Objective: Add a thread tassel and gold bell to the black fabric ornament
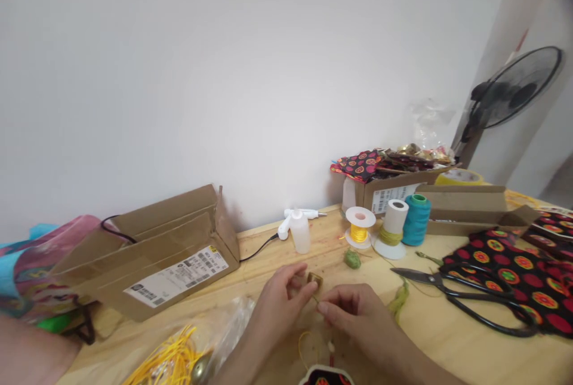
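Observation:
Near the table's front, my left hand has its thumb and fingers closed around a small brownish-gold piece. Just to its right, my right hand pinches a thin greenish cord that runs toward that piece. Below the two hands lie a loop of yellow thread and a dark patterned fabric piece with a pale edge, cut off by the frame's bottom. A green thread bundle rests behind my right hand.
Black-handled scissors lie right on patterned fabric. Behind stand thread spools, a white bottle, a glue gun and a filled box. Left are an open carton and yellow tassels. Someone's bare limb shows lower left.

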Action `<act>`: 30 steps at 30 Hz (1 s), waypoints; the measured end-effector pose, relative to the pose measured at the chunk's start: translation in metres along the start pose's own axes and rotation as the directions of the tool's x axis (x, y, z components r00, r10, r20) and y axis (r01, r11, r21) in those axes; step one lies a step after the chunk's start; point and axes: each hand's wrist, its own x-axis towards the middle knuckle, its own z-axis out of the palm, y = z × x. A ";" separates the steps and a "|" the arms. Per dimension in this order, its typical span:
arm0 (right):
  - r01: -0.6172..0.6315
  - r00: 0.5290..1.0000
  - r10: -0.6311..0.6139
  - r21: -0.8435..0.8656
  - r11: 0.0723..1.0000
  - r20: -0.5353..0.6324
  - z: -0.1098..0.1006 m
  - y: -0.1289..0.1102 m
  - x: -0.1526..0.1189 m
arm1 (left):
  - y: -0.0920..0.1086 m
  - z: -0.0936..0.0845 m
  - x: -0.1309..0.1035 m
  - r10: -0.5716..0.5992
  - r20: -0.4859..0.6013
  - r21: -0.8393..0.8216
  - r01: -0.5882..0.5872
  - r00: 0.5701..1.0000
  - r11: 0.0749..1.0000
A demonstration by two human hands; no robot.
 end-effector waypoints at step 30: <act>-0.063 0.994 0.065 0.032 0.998 -0.082 0.012 0.015 -0.002 | 0.005 0.001 -0.036 -0.354 0.257 -0.726 0.422 0.899 0.543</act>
